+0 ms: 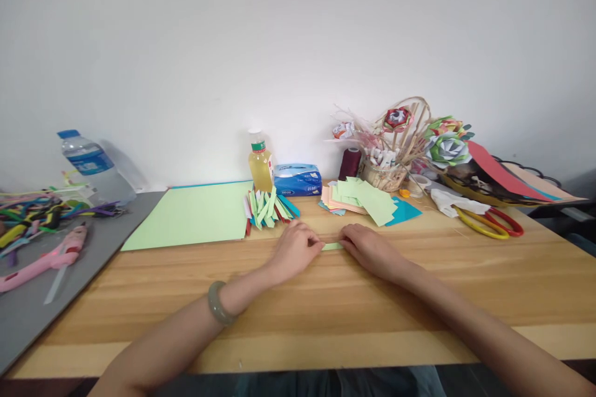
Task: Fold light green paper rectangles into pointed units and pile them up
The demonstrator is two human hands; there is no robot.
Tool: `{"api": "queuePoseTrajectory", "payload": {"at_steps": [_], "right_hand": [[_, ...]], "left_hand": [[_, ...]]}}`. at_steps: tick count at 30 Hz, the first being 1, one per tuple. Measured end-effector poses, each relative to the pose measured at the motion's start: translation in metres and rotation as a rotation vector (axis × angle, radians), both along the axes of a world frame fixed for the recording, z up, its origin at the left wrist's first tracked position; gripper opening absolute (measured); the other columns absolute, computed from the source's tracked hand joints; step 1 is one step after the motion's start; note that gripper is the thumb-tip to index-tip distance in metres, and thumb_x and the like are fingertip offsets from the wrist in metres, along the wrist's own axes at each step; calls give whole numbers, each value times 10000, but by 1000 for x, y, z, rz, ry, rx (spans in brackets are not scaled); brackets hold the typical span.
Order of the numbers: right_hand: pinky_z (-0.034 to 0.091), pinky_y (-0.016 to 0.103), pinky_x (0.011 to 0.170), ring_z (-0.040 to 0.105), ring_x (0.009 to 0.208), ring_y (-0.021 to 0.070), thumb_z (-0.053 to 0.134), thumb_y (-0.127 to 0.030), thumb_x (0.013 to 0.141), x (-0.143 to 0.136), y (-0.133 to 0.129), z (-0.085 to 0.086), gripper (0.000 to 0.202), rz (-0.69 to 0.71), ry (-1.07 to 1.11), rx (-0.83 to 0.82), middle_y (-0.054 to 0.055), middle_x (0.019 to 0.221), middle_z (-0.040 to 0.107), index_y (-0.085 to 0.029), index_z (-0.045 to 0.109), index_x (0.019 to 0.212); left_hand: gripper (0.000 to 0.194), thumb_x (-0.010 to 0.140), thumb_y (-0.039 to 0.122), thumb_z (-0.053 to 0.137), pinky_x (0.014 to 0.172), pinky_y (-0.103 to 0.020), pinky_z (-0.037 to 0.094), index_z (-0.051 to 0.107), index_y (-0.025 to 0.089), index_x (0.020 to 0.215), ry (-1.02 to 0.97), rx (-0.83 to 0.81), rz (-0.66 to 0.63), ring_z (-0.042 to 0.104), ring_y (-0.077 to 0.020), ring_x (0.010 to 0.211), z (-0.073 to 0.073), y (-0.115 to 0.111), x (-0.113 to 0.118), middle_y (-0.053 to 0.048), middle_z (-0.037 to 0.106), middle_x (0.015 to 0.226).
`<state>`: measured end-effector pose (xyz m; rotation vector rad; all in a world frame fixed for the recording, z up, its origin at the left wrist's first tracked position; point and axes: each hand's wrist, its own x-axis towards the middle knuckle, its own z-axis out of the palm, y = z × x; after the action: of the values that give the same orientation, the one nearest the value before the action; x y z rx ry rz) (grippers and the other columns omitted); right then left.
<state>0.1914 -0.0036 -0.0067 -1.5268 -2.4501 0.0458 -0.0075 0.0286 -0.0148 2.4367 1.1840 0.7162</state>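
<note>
Between my two hands a narrow strip of light green paper (332,247) lies low over the wooden table. My left hand (298,249) pinches its left end, with a jade-coloured bangle (220,304) on that wrist. At the other end my right hand (365,247) has its fingers closed on the strip. Just beyond my left hand is a pile of folded paper strips (267,208) in green, blue, red and white. Past my right hand lie loose cut pieces of light green paper (372,200), over peach and blue ones.
Large green sheets (190,214) lie at the left. A pink glue gun (51,260) rests on a grey mat (30,322). Behind stand a yellow drink bottle (261,164), a tissue pack (298,180) and a thread spool (350,164). Scissors (493,223) lie at the right.
</note>
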Motion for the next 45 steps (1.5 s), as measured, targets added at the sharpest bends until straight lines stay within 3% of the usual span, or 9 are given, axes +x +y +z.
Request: {"api": "queuePoseTrajectory", "payload": {"at_steps": [13,22,26,30,38,45], "right_hand": [[399,305,681,602,752,209,460,-223,891,-5,3,3,150,-95,-144,20,93,826,659,-163,550,787],[376,311,696,583,781,188,468,-255,865,-2,-1,-5,129,-201,27,10,27,798,643,-194,545,781],[370,326,713,576,790,193,490,-305,846,0,1,-9,147,-267,98,-10,18,790,635,-197,557,771],[353,347,722,563,793,210,509,-358,825,1,3,-11,196,-323,136,-23,24,785,630,-200,569,725],[339,338,708,550,770,203,521,-340,797,6,5,-18,169,-330,205,-25,24,770,629,-201,565,711],[431,325,682,588,740,196,469,-307,824,22,8,-20,175,-265,296,8,34,759,653,-204,589,750]], "left_hand": [[199,816,327,590,787,-354,412,569,179,685,138,39,46,455,-218,891,-3,-1,-2,-33,546,814],[86,833,261,568,851,-379,399,564,175,831,182,62,90,438,-222,936,-5,-4,-10,-50,515,913],[227,842,144,512,889,-364,386,596,225,1037,126,116,-34,424,-212,994,-3,-4,-9,-52,503,1024],[403,866,68,419,878,-331,387,642,335,1070,140,124,-203,418,-191,975,-4,-1,-9,-31,521,1003],[399,888,118,432,920,-362,354,594,379,1143,231,158,-233,380,-204,1041,-4,0,-11,-26,508,1078],[372,894,136,433,914,-351,357,610,366,1126,227,174,-240,381,-203,1042,-7,2,-11,-26,507,1088]]}}
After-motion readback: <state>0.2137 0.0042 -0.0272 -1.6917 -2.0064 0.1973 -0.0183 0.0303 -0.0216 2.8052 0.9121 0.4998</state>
